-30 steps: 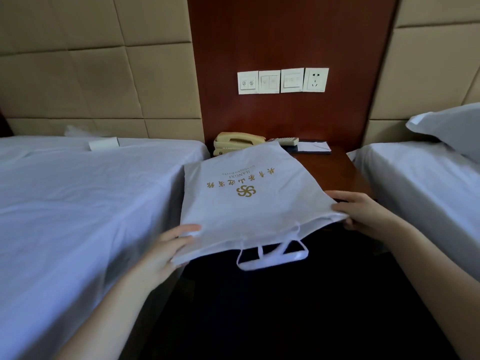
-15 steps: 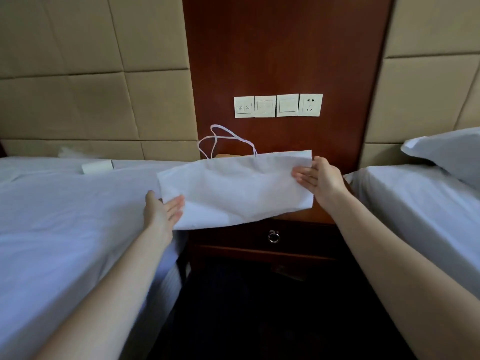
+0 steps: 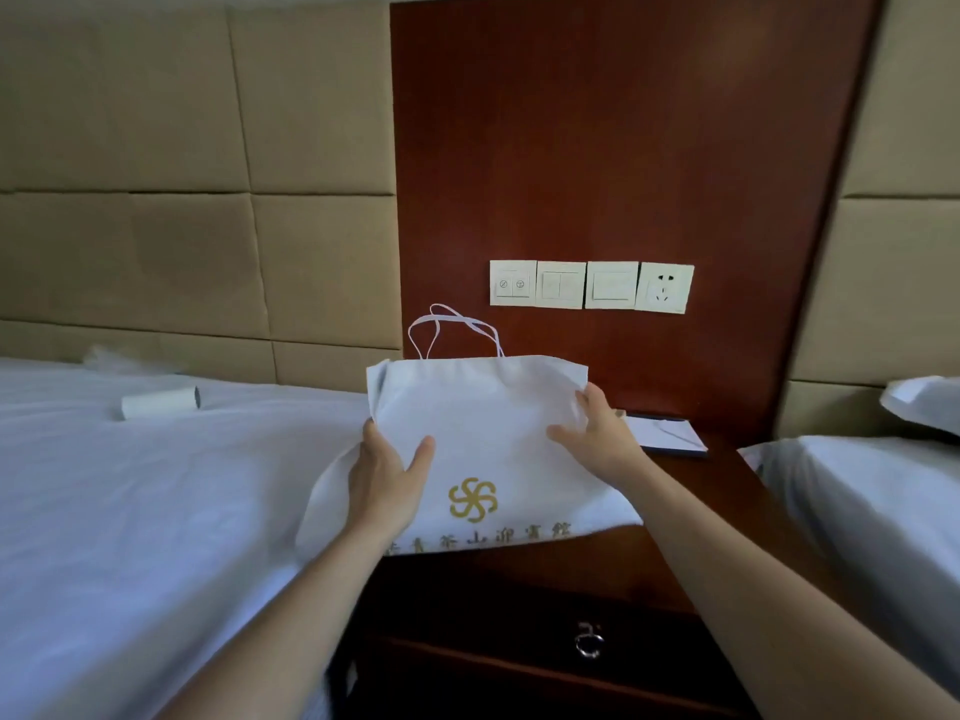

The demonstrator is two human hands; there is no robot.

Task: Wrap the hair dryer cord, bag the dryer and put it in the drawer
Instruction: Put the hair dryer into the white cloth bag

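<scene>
A white cloth bag [image 3: 483, 433] with a gold logo lies on the wooden nightstand [image 3: 711, 491], its loop handles standing up at the back. My left hand [image 3: 387, 475] grips the bag's left edge, thumb on the front face. On the upper right edge, my right hand [image 3: 602, 439] holds the bag with spread fingers and creases the cloth there. The nightstand's drawer [image 3: 519, 641] below is shut, with a metal ring pull [image 3: 589, 640]. No hair dryer or cord shows; whether it is inside the bag I cannot tell.
A bed with a white sheet [image 3: 130, 511] fills the left, with a small white roll [image 3: 161, 402] on it. Another bed [image 3: 883, 511] and a pillow [image 3: 930, 405] are on the right. A notepad [image 3: 670, 433] lies behind the bag. Switches and a socket [image 3: 665, 287] sit on the wood panel.
I flipped the bag from handles toward me to handles pointing away and set it down on the nightstand with the logo side up. Both hands shifted to its upper side edges.
</scene>
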